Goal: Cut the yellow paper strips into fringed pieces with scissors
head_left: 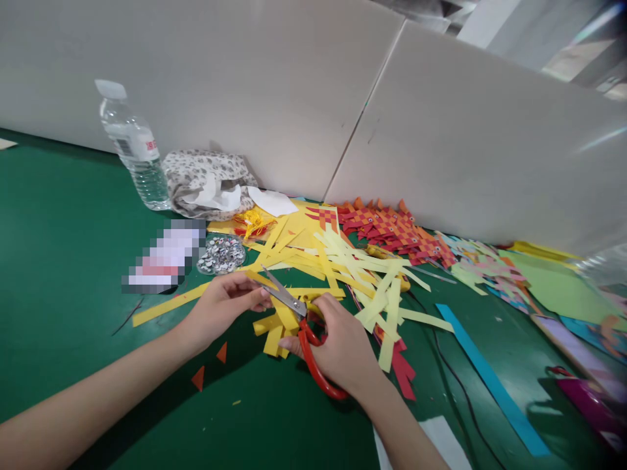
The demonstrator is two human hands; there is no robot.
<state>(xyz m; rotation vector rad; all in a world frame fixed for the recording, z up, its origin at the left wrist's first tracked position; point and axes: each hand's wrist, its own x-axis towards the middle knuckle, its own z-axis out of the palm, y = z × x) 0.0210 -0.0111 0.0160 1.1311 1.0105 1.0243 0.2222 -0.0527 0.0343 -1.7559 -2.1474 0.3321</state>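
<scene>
My right hand (337, 343) grips red-handled scissors (316, 365), whose blades are spread apart and point up to the left. At the blades, my left hand (223, 307) pinches a narrow yellow paper strip (261, 279) between thumb and fingers. A yellow piece of interlaced paper strips (277, 329) shows below the scissors, next to my right fingers; whether those fingers also hold it I cannot tell. Behind my hands lies a loose pile of pale yellow paper strips (389, 294). Small orange paper triangles (198, 378) rest on the green table near my left forearm.
A water bottle (134, 150) and a patterned cloth bag (206, 176) stand against the grey partition (235, 72). Nearby is a packet of googly eyes (221, 254). Red-orange woven paper pieces (392, 225) are heaped behind the strips. Rightward lie a blue strip (494, 378) and a dark cable (453, 378).
</scene>
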